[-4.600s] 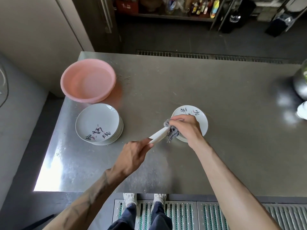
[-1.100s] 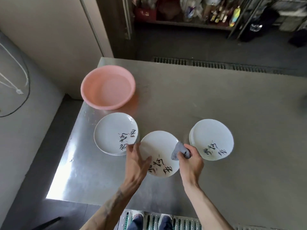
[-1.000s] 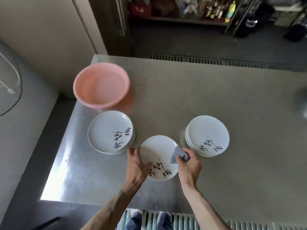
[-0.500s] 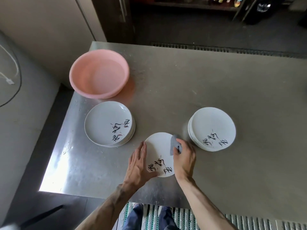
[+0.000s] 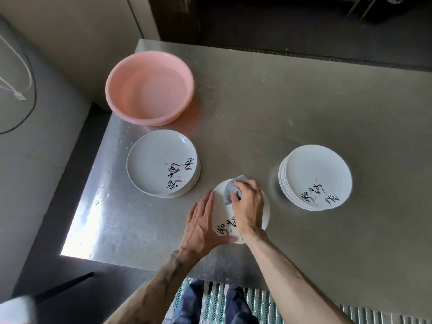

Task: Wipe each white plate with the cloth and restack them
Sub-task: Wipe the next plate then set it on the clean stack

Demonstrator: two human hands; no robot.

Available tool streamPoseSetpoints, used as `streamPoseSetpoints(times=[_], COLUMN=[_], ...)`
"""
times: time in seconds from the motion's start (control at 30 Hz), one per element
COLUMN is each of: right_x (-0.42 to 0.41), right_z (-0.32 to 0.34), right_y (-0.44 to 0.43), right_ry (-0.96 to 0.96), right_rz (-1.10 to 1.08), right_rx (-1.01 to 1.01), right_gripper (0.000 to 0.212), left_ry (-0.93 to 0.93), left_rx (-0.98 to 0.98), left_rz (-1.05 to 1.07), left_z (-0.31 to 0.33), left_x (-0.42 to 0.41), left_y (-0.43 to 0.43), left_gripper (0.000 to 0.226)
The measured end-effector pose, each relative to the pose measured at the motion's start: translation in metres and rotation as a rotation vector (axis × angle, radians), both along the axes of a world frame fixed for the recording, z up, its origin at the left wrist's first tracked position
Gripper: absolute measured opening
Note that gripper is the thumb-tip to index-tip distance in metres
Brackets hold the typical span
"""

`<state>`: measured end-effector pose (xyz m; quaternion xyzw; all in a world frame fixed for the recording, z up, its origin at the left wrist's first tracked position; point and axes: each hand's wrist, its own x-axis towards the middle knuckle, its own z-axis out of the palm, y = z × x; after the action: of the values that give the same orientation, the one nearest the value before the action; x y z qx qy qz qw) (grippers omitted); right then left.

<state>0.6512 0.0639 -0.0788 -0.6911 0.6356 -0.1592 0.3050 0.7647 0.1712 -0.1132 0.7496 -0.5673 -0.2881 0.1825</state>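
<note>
Head camera shows one white plate [image 5: 220,210] between two stacks [image 5: 162,163] [image 5: 315,177] on one steel table [image 5: 280,101], one pink basin [image 5: 149,90] behind. Left hand [image 5: 201,225] lies flat on the plate's edge, holding nothing; right hand [image 5: 249,206] clutches one grey cloth [image 5: 230,191] against it.

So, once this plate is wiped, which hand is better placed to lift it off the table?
Probably the left hand: it rests open at the left rim of the plate and holds nothing, while the right hand is busy gripping the cloth on the plate.
</note>
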Motion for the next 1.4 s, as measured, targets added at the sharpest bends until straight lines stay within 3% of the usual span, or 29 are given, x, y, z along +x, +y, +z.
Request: streamPoseSetpoints(times=[0.2, 0.37, 0.5, 0.6, 0.77, 0.9, 1.0, 1.1, 1.27, 1.4], right_x=[0.015, 0.011, -0.011, -0.01, 0.027, 0.011, 0.006, 0.0, -0.04, -0.031], right_z=[-0.001, -0.001, -0.002, 0.001, -0.001, -0.007, -0.006, -0.003, -0.002, -0.003], right_y=[0.034, 0.01, -0.003, 0.001, 0.022, 0.045, 0.029, 0.003, 0.01, 0.021], right_ry=[0.02, 0.028, 0.089, 0.03, -0.011, 0.003, -0.01, 0.054, 0.168, 0.102], right_rz=[0.249, 0.264, 0.047, -0.031, 0.139, 0.301, 0.38, 0.327, 0.082, 0.075], right_rx=[0.02, 0.011, -0.029, -0.053, 0.015, 0.025, 0.04, -0.004, -0.087, -0.066], right_gripper=[0.031, 0.029, 0.031, 0.026, 0.028, 0.032, 0.028, 0.025, 0.03, 0.029], left_ry=[0.01, -0.004, -0.014, 0.009, 0.001, -0.012, -0.019, -0.016, 0.01, 0.023], left_rx=[-0.096, -0.037, 0.019, 0.023, -0.018, -0.087, -0.06, 0.01, 0.048, 0.06], left_rz=[0.082, 0.009, -0.015, -0.021, -0.008, 0.006, -0.004, -0.009, 0.013, 0.007], left_z=[0.001, -0.006, -0.009, -0.006, -0.002, -0.002, -0.003, -0.004, -0.006, -0.002], left_x=[-0.003, 0.004, 0.009, 0.008, 0.006, 0.004, 0.005, 0.007, 0.009, 0.008], left_y=[-0.001, -0.001, 0.001, 0.0, 0.001, 0.002, 0.001, 0.002, 0.003, 0.003], left_gripper=[0.108, 0.136, 0.145, 0.144, 0.131, 0.111, 0.129, 0.142, 0.146, 0.146])
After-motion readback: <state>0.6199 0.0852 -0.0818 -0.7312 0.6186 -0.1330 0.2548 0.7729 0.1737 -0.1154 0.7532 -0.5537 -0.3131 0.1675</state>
